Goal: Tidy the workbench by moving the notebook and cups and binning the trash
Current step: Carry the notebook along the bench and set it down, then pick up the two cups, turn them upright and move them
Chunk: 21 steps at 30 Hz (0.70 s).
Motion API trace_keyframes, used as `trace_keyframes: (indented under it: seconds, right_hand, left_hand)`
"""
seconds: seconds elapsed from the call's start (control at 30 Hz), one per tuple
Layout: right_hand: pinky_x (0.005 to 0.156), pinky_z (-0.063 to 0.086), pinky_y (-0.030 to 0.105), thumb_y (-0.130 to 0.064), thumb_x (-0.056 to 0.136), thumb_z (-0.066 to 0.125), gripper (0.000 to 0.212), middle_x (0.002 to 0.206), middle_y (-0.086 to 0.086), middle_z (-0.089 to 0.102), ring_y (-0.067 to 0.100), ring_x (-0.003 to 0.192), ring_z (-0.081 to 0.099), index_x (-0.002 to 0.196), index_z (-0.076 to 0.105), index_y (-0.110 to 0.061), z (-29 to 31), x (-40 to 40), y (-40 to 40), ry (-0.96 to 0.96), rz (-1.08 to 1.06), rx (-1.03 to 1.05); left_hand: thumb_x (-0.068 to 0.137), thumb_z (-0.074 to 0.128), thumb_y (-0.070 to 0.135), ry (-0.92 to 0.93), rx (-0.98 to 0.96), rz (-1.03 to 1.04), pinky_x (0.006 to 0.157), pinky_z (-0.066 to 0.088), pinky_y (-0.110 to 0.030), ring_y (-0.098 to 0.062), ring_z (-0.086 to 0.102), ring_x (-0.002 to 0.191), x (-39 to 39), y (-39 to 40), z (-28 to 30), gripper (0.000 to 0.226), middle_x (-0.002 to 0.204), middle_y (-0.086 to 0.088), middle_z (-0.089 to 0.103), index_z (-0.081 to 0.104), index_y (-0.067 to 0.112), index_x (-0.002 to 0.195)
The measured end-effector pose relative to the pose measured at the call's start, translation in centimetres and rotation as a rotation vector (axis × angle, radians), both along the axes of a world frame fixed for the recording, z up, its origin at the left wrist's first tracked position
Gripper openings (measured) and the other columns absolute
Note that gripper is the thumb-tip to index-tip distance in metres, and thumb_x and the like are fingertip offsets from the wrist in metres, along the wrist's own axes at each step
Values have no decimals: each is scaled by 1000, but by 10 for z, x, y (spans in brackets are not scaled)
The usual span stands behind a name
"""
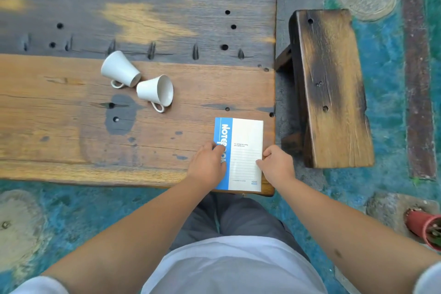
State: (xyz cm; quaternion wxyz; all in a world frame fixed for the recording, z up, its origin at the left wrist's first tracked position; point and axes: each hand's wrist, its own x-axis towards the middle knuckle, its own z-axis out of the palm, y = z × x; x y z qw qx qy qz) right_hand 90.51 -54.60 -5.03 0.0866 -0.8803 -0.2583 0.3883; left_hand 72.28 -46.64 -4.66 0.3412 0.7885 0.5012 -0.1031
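A blue-and-white notebook [245,141] lies flat at the near right corner of the wooden workbench [71,126]. My left hand [208,164] rests on its blue spine side, fingers curled on the cover. My right hand [276,164] grips its right edge, thumb on the cover. Two white cups lie tipped on their sides further back: one [119,69] with its mouth facing away to the upper left, the other [156,90] with its mouth facing right. They touch each other. No trash is visible.
A small wooden stool [331,88] stands just right of the bench. A red pot [427,227] with a plant sits on the floor at the lower right. The floor is painted blue-green. Dark holes dot the bench's far half.
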Motion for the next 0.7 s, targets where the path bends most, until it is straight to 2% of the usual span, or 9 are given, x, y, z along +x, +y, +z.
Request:
trace_keyframes:
  seconds: [0.1,0.23,0.33,0.4,0.47,0.6,0.7]
  right_hand:
    - [62,53,35,-21,83,69,15,83,0,64,15,72,57,77,54,-20,1,4,4,0,55,-49]
    - [59,49,35,-52,87,58,29,81,-10,56,16,74,59,90,44,-28,13,5,13,-48,133,-86]
    - [60,49,33,-62,85,55,38,91,-6,60,19,77,61,103,40,-31,24,-5,26,-92,130,-48]
    - [64,53,36,-62,84,58,45,99,-4,61,21,80,63,111,40,-30,28,-16,38,-89,156,6]
    - [66,51,35,-59,84,62,52,104,-2,62,18,83,61,119,43,-26,31,-29,52,-28,198,75]
    - [77,39,30,-47,82,72,60,123,5,59,17,100,55,128,50,-17,31,-59,86,162,271,156]
    - [83,37,27,-46,78,75,62,130,4,57,16,110,54,130,52,-19,28,-83,118,222,266,179]
  left_hand:
    - [91,54,27,-17,-106,-6,93,49,-37,-22,51,119,-5,11,4,43,135,0,50,53,17,133]
    - [82,49,40,46,-78,-26,107,36,-46,-21,37,134,-27,23,16,55,144,3,50,51,22,134]
    - [82,50,49,85,-88,40,113,27,-50,-20,22,146,-54,27,28,68,158,2,31,37,26,145]
    - [85,51,52,100,-80,87,115,22,-49,-20,18,148,-74,31,35,74,163,2,22,28,27,151]
    - [85,51,53,112,-50,145,115,21,-49,-21,20,148,-93,40,42,75,163,2,21,26,29,152]
    - [88,52,51,136,19,289,111,19,-52,-20,17,148,-134,77,57,71,162,2,23,28,29,151]
    - [89,56,47,96,65,366,112,22,-51,-23,20,146,-163,124,62,68,160,-1,28,34,24,149]
